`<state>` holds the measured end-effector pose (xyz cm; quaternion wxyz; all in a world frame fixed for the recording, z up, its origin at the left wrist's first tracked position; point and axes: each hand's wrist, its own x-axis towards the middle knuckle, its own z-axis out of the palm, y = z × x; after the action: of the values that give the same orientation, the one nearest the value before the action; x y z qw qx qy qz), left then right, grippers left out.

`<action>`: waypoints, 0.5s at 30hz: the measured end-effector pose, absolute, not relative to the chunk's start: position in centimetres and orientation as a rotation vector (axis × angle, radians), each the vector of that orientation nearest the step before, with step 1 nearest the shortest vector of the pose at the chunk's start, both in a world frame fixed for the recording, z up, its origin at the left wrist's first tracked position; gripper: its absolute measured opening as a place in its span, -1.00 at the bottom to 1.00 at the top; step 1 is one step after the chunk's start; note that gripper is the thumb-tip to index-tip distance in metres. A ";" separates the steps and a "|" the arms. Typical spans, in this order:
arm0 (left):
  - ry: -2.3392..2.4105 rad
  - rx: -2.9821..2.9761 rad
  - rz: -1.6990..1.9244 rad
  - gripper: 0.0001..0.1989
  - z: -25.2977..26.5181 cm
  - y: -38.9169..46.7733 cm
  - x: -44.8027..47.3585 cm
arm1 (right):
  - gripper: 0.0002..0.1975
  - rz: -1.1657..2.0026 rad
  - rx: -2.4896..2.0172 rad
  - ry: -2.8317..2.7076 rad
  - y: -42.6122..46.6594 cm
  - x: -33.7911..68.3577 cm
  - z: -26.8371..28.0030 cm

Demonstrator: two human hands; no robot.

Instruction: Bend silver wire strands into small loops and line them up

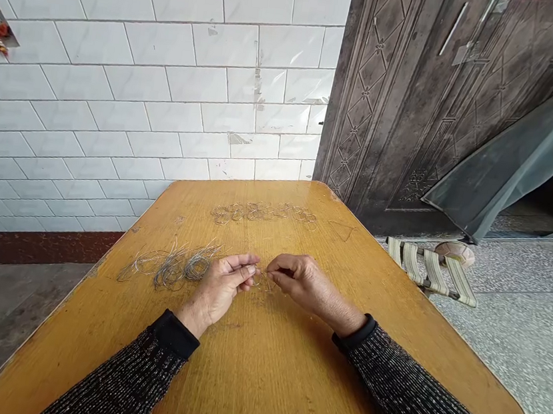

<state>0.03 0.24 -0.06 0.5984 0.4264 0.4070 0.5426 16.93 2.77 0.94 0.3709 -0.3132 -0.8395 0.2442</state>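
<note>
Close together over the middle of the table, my left hand (225, 286) and my right hand (303, 283) both pinch a thin wire (263, 282). A small loop of it hangs between the fingertips; its exact path inside the fingers is hidden. Left of my left hand lie bundles of grey wire (173, 268), coiled and with loose ends sticking up. Farther back, a row of small coiled wire loops (256, 211) stretches across the tabletop. One loose bent piece of wire (343, 230) lies to the right of that row.
The wooden table (245, 378) has a pale edge and stands near a white tiled wall (174, 53). A dark patterned door (400, 101) is at the back right. A folding stool with striped straps (433, 270) stands on the floor to the right, below a hanging grey-green curtain (525, 150).
</note>
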 end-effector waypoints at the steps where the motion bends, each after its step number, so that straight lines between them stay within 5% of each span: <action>1: 0.939 0.994 1.260 -0.71 0.1 0.2 0.0 | -0.85 0.660 -0.839 -2.091 2.9 16.8 0.7; 15: 1.057 1.063 1.296 -0.75 0.2 -0.2 0.4 | -0.90 0.841 -0.843 -1.899 2.7 16.1 0.0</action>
<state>0.36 -0.21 0.16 0.5481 0.4485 0.4461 0.5471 16.14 2.69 0.05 0.4350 -0.3386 -0.7628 0.3380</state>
